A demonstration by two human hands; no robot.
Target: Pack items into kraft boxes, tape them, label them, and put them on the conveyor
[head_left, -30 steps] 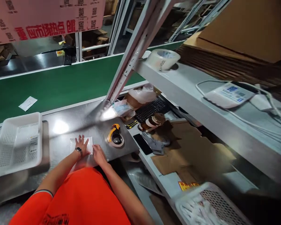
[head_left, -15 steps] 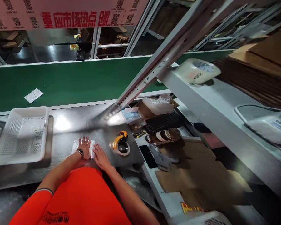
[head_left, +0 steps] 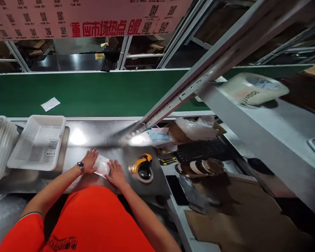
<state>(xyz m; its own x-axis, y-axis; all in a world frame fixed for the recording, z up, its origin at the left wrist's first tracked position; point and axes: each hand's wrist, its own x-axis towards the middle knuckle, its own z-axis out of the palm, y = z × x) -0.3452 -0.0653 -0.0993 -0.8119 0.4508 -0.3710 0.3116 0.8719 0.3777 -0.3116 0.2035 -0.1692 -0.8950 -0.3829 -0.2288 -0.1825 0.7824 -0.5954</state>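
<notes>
A small white packet [head_left: 103, 166], clear and shiny like bubble wrap, lies on the metal table between my hands. My left hand [head_left: 89, 161] rests along its left edge, fingers stretched out over the rim of the packet. On the other side, my right hand [head_left: 116, 173] lies with spread fingers, its tips touching the packet's right edge. To the right of that hand stands an orange and black tape dispenser [head_left: 143, 168]. The underside of the packet is out of sight.
White plastic baskets [head_left: 38, 164] stand at the left. Behind the metal table [head_left: 94, 131] runs a green conveyor belt [head_left: 102, 94] carrying a white packet [head_left: 50, 104]. A slanted metal post [head_left: 183, 91] rises at the right, near a phone [head_left: 176, 190], bottle and cardboard.
My left hand has slid off the middle of the packet to its left edge, so more of the packet shows. The view has turned a little left.
</notes>
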